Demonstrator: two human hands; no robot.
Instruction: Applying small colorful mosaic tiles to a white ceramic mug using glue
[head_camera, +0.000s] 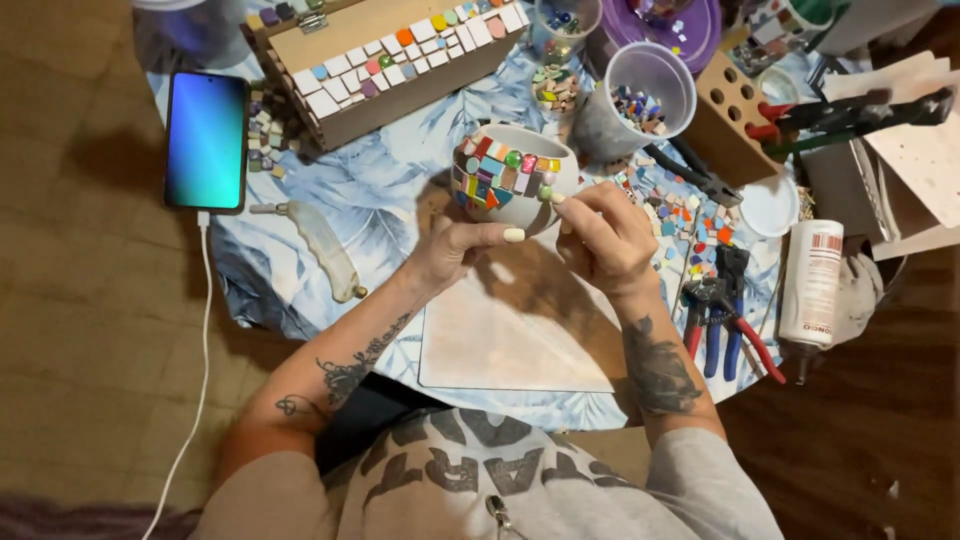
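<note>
Both hands (530, 235) tilt the mosaic bowl (510, 178) mouth toward upper right.

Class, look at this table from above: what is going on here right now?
A person is covering a white bowl with coloured mosaic tiles. The left hand steadies the bowl from below, while the right hand presses a small piece against its side. Loose tiles, a cup of tiles and nippers lie to the right.
</note>
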